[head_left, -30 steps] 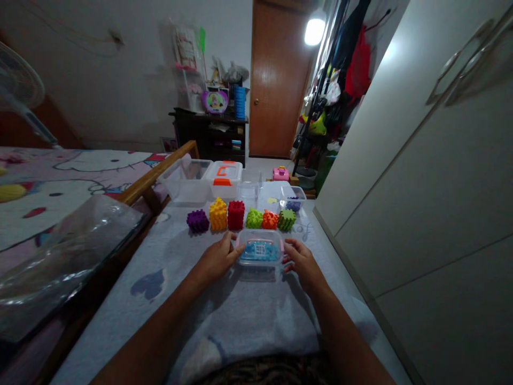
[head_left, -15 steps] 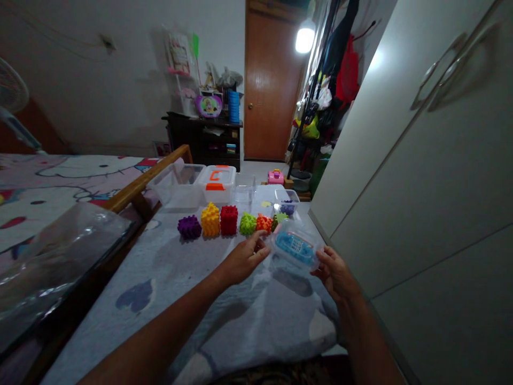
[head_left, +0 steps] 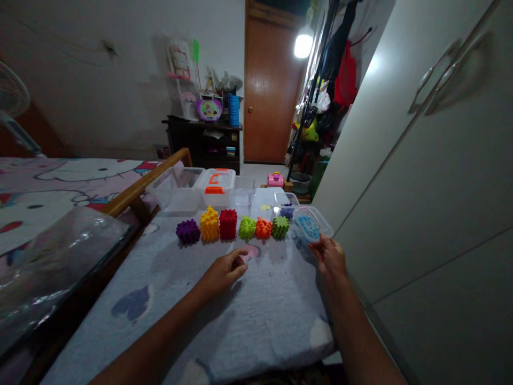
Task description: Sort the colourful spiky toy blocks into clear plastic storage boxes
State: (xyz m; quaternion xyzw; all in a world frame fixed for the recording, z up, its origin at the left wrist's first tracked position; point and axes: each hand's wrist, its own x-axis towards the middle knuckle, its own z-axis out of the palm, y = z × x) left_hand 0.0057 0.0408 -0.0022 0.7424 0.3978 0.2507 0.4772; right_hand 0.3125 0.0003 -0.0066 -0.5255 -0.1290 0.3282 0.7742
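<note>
1. Along the far edge of the cloth-covered tabletop, a large clear tub, an orange-clipped box and a small clear container are lined up from left to right.
2. In front of these, a row is formed by a purple block, a yellow block, a red block, a lime block, an orange block and a green block.
3. Behind the green block, violet pieces are held in an open container.
4. The left edge is bordered by a wooden rail; the space to the right is hemmed in by a white wardrobe.
5. At the right edge, beside the open container, a lidded box is held; whether it is rested on the cloth cannot be told.
6. The box is clear and round-cornered; blue contents are seen through it, marked over in white.
7. Its near edge is pinched by the fingers of the right hand.
8. Before the row, the fingers of the left hand are loosely bent, the thumb spread apart.
</note>
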